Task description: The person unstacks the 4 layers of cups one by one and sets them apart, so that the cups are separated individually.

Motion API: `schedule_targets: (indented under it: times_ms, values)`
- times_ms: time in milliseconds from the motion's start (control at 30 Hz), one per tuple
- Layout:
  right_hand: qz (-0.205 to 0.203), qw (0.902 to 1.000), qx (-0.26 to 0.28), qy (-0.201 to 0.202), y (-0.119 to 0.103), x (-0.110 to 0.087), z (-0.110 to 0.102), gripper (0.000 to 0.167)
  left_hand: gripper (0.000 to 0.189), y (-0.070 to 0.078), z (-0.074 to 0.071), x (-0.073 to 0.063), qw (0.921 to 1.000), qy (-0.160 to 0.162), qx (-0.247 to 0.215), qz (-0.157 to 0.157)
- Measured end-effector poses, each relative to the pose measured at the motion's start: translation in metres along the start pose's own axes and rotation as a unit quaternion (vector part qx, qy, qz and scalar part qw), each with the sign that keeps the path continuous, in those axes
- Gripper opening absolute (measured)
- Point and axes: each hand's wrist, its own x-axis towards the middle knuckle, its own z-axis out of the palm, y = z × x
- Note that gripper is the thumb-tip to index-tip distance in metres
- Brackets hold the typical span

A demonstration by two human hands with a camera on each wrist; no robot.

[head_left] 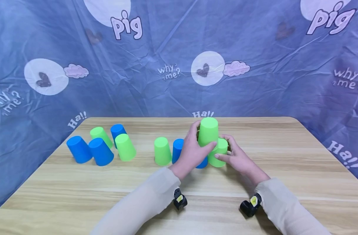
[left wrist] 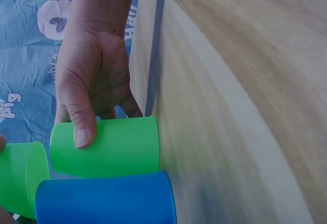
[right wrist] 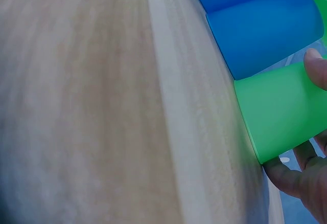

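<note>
Your left hand [head_left: 193, 150] grips the upper green cup [head_left: 209, 126], thumb across its near face and fingers round the far side. Your right hand [head_left: 238, 159] is clamped on the lower green cup [head_left: 221, 150], which stands mouth down at the right end of a row on the worktop [head_left: 284, 150]. The upper green cup sits above the junction of that cup and the near-right blue cup [head_left: 202, 163]; whether its rim bears on both, you cannot quite tell. Farther left in the row are another blue cup [head_left: 177, 148] and a green end cup [head_left: 162, 151]; your left forearm and hand may hide more. A cluster of 5 cups, 3 blue and 2 green, stands at the far left.

The cups look like thin, smooth plastic: probably light, fairly stiff, a little slippery and easily knocked. Hold the upper green cup gently around mid-wall, fingers clear of the rim, as the taper could let it slip downward. Steady the lower green cup low on its sides, with little squeeze.
</note>
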Motion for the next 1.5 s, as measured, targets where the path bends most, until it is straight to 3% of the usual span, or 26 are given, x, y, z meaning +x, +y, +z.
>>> schedule_targets:
  times_ms: [300, 500, 700, 1233, 1500]
  values:
    - [0.001, 1.0, -0.003, 0.003, -0.001, -0.001, 0.001, 0.064, 0.07, -0.003, -0.015, -0.013, 0.9989, 0.01, -0.03, 0.035]
    - [0.003, 1.0, -0.005, 0.004, 0.0, 0.0, 0.001, 0.065, 0.069, -0.007, -0.028, -0.02, 0.9978, 0.036, -0.015, 0.054]
    - [0.012, 0.9999, -0.011, 0.002, -0.003, -0.001, 0.0, 0.066, 0.067, -0.011, -0.047, -0.029, 0.9967, 0.067, -0.015, 0.045]
    - [0.011, 0.9999, -0.008, 0.0, -0.003, 0.0, 0.0, 0.067, 0.07, -0.019, -0.092, -0.045, 0.9939, 0.103, 0.02, 0.033]
    - [0.011, 0.9999, -0.005, -0.001, -0.003, 0.0, 0.0, 0.067, 0.073, -0.026, -0.119, -0.057, 0.9918, 0.119, 0.047, -0.003]
